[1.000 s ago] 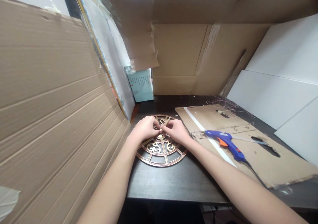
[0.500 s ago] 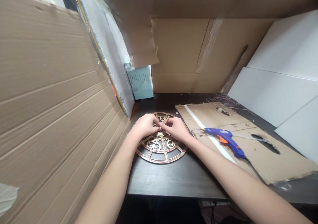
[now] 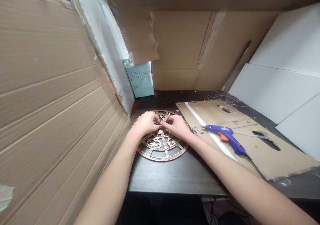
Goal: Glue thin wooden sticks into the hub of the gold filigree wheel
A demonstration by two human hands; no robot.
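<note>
A round, gold-coloured openwork disc (image 3: 154, 154) with curled patterns and reddish lines lies flat on the dark table. Over its centre my left hand (image 3: 147, 123) is closed, fingertips pinched together; whatever they hold is hidden or too small to name. Facing it, my right hand (image 3: 177, 126) pinches at the same spot. A thin gold-coloured strip (image 3: 167, 117) sticks up at a slant from the right fingers. The fingertips of both hands nearly meet, and they cover the middle of the disc.
To the right, a blue glue gun (image 3: 227, 138) with an orange trigger lies on a cardboard sheet (image 3: 260, 165), its cord running toward the front edge. Cardboard walls (image 3: 50, 102) stand left and behind. A light-blue box (image 3: 140, 80) stands at the back left; thin wires (image 3: 222, 97) lie at the back right.
The whole view has shifted slightly, so everything sits a little higher in the picture. Both hands keep nearly the same pose at the disc's centre.
</note>
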